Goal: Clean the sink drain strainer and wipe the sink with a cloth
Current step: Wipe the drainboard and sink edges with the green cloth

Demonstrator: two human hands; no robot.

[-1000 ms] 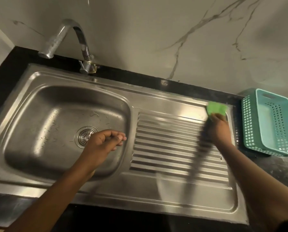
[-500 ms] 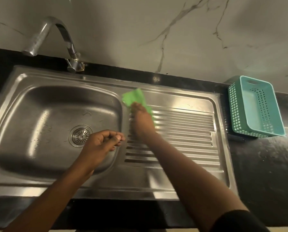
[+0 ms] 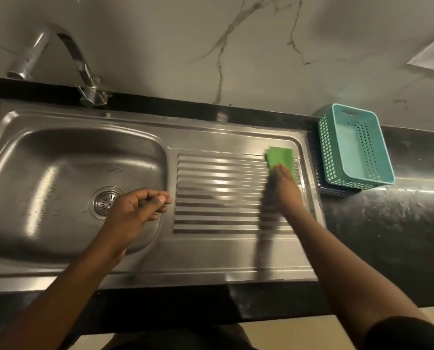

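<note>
The steel sink [image 3: 205, 263] is set in a dark counter [image 3: 387, 238], with the bowl on the left and a ribbed drainboard [image 3: 221, 173] on the right. The right grip [image 3: 285, 188] lies flat, fingers straight, and presses a green cloth [image 3: 280, 157] onto the drainboard's far right corner, arm stretched forward. The left grip [image 3: 137, 210] is curled against its thumb and holds nothing visible, over the bowl's right side. The strainer [image 3: 104, 202] sits in the bowl floor, just left of it.

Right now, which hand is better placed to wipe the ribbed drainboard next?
Right. The right hand presses the green cloth flat on the drainboard at its far corner; the left hand hovers over the basin beside the strainer, fingers curled, with no cloth.
</note>
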